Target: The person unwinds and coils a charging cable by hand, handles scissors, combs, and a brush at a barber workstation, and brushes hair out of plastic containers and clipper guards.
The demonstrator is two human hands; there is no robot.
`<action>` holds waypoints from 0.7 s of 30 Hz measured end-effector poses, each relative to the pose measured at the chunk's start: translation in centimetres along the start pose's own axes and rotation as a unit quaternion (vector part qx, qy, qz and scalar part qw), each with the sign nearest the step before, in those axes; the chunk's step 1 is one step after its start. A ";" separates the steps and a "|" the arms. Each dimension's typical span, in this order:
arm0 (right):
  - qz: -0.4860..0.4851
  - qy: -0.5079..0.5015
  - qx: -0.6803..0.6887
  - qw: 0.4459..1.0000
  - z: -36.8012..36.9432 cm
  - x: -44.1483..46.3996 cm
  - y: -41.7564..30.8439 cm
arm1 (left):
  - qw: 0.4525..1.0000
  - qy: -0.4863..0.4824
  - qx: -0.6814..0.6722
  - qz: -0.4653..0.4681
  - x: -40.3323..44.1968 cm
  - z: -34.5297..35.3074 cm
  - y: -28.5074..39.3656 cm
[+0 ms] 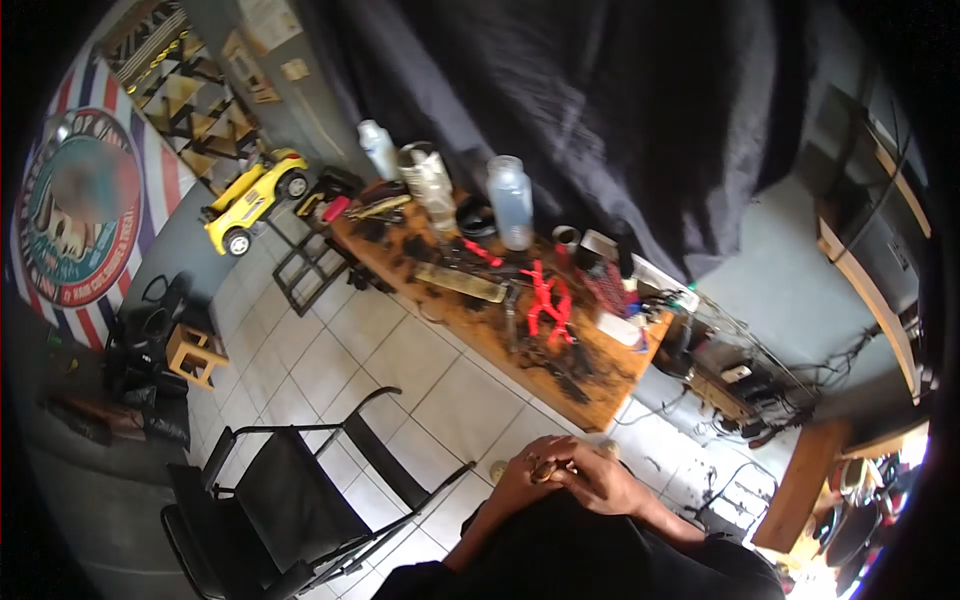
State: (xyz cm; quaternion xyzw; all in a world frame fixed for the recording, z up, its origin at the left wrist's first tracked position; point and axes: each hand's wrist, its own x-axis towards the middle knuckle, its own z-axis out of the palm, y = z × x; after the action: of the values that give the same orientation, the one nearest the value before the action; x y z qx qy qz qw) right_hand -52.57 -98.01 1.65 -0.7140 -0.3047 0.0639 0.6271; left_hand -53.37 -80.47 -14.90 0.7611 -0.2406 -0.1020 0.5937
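Note:
My left hand (527,484) and my right hand (603,478) are together in front of my dark clothing, at the bottom centre of the head view. Their fingers are curled and meet around a small brownish-gold item (543,470), too small to name. Beyond them stands a wooden table (600,401) strewn with dark bits. On it lie red-handled pliers (546,305), a pale flat bar (460,282) and a red-patterned container (606,285). A clear bottle of bluish liquid (512,205) stands near the black curtain.
A black folding chair (290,487) is at the lower left on the tiled floor (400,350). A yellow toy car (254,203) and a small wooden stool (196,355) are farther left. Cables (745,345) hang at the right, near a wooden board (803,485).

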 end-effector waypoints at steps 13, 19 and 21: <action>0.303 -0.195 0.263 0.895 11.9 7.1 7.0 | 0.936 0.203 0.288 0.004 -10.5 -15.9 3.1; 0.218 -0.231 0.084 0.944 13.8 9.9 8.0 | 0.892 0.225 0.383 -0.085 -10.4 -18.3 2.1; 0.330 -0.438 -0.016 0.836 13.9 12.7 8.3 | 0.846 0.309 0.422 -0.103 -8.9 -19.1 1.6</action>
State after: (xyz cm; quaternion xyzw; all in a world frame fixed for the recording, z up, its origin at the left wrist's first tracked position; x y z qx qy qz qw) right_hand -45.99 -79.82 -5.28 -0.6798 -0.2945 0.5682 0.3582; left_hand -53.00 -60.08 -9.25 0.9508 0.0147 0.1893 0.2447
